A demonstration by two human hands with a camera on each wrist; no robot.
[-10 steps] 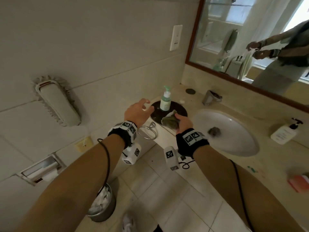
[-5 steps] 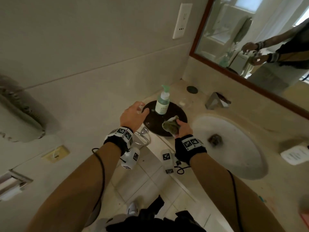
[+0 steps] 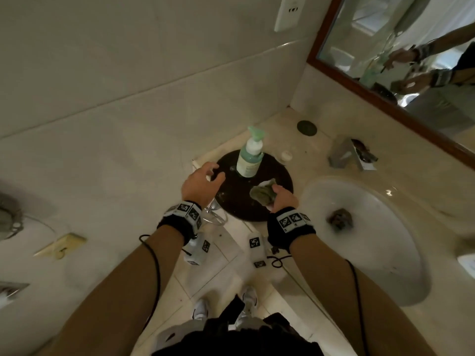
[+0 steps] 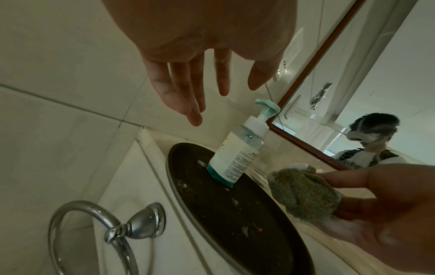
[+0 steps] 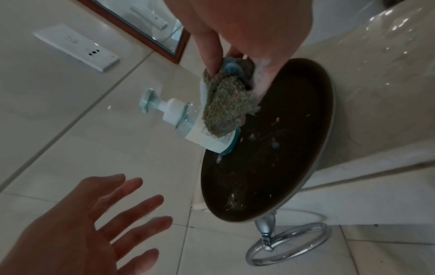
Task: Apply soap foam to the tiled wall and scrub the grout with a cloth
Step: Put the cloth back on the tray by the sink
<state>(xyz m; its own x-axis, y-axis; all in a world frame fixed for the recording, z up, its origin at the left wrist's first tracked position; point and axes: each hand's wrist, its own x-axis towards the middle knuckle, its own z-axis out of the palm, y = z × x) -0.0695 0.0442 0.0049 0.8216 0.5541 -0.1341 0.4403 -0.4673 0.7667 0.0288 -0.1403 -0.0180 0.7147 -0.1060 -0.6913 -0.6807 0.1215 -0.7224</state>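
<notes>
A teal-topped pump soap bottle [image 3: 250,158] [image 4: 237,154] [image 5: 188,128] stands upright on a dark round tray [image 3: 239,201] [image 4: 235,214] [image 5: 282,148] at the counter's left end. My right hand [image 3: 279,195] [image 5: 235,61] grips a bunched olive-green cloth [image 3: 262,195] [image 4: 303,193] [image 5: 223,106] over the tray, just right of the bottle; white foam shows on the palm. My left hand [image 3: 205,181] [image 4: 200,93] [image 5: 113,214] hovers open, fingers spread, left of the bottle and holding nothing. The pale tiled wall [image 3: 128,86] rises behind.
A white basin [image 3: 372,227] with a dark lump at its drain lies right of the tray, a tap [image 3: 347,152] behind it. A chrome towel ring [image 3: 216,217] [image 4: 94,232] hangs below the counter edge. A wood-framed mirror [image 3: 398,47] and a white socket plate [image 3: 288,11] are on the walls.
The head view has tipped down and closer to the counter. My left hand has drawn slightly back and down from the bottle. The right hand keeps the cloth over the tray.
</notes>
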